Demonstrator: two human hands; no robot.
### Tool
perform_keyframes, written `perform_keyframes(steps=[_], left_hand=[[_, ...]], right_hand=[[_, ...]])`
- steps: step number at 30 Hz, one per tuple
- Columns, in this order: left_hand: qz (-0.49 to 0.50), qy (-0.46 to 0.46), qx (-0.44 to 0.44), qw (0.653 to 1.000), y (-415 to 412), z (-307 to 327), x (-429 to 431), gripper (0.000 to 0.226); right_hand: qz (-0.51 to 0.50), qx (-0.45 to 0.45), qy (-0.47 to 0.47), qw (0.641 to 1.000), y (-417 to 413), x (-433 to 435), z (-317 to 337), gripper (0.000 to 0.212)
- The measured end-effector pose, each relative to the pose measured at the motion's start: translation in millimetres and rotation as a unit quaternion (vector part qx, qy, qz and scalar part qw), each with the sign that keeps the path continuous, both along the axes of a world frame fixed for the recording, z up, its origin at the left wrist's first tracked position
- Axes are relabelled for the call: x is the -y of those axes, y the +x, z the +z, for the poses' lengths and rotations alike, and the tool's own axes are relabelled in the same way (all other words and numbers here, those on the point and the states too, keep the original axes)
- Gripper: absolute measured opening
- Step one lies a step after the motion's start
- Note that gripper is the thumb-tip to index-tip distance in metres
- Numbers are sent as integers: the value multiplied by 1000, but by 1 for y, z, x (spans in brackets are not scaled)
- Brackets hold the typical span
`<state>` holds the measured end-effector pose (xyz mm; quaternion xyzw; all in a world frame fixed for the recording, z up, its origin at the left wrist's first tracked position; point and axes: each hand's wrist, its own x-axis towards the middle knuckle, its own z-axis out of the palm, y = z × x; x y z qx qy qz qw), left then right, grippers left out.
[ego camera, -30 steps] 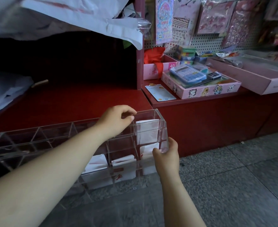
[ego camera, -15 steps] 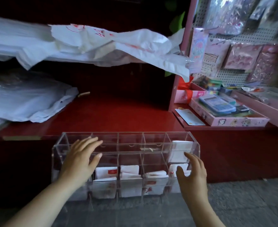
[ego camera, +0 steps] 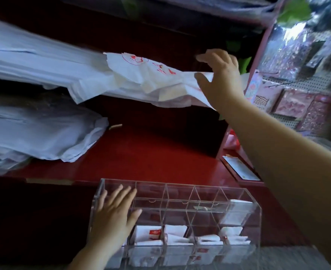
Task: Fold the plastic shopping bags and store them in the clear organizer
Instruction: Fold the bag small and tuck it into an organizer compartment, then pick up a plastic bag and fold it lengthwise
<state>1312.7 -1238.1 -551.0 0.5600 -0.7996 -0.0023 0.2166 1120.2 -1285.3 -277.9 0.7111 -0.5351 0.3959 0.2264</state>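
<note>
though blurred, right hand [ego camera: 220,82] at bag [ego camera: 141,76]

The plastic shopping bag [ego camera: 141,75] at the right hand [ego camera: 219,80] is white, printed with a round red emblem and red lettering. Under the left hand [ego camera: 114,213] the organizer [ego camera: 209,191] is colourless and see-through, and the folded bags [ego camera: 175,233] in the compartments just right of that hand are white with small red marks. Between the two hands the shelf board [ego camera: 151,156] is deep glossy red. Up and left of the left hand, the bag stack [ego camera: 34,133] is plain white with a bluish cast. Right of the right hand, a pegboard [ego camera: 283,84] is white with a regular dot pattern, and the packets [ego camera: 293,106] on it are pink. Above that hand a leaf [ego camera: 293,10] is bright green.
</note>
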Motion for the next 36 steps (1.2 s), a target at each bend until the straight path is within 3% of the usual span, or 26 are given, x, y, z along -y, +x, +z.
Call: perform_keyframes(steps=[3, 7, 11, 15, 18, 22, 24, 26, 29, 31, 32, 36], left_hand=[[16, -26, 8, 999, 0, -1, 2, 75], [19, -50, 1, 999, -2, 0, 4, 76], [0, -66, 5, 998, 0, -2, 5, 78], [-5, -77, 1, 997, -1, -1, 6, 78], [-5, -63, -19, 998, -2, 3, 7, 79], [1, -51, -9, 999, -2, 4, 5, 78], [5, -22, -14, 1000, 0, 3, 3, 77], [-10, -24, -80, 996, 3, 6, -3, 75], [9, -2, -293, 956, 0, 20, -13, 69], [-21, 63, -435, 898, -4, 29, -23, 30], [-40, 102, -506, 856, -6, 34, -29, 25], [-82, 215, -620, 750, -14, 30, -27, 99]], right_hand=[[-60, -145, 124, 980, 17, 21, 29, 56], [-147, -228, 221, 937, 26, 36, 30, 51], [-168, -257, 159, 938, 30, 48, 23, 24], [-169, -281, 52, 943, 28, 47, 29, 34], [-146, -208, -18, 967, 20, 37, 36, 37], [-39, -67, -205, 976, 5, 19, 32, 38], [16, -40, -222, 974, -2, 10, 25, 34], [30, 22, -209, 977, -9, -3, 16, 29], [70, 50, -238, 967, -18, -33, -13, 24], [73, 27, -231, 970, -25, -46, -45, 22], [70, 11, -218, 974, -29, -50, -61, 23], [75, 47, -156, 984, -46, -67, -102, 25]])
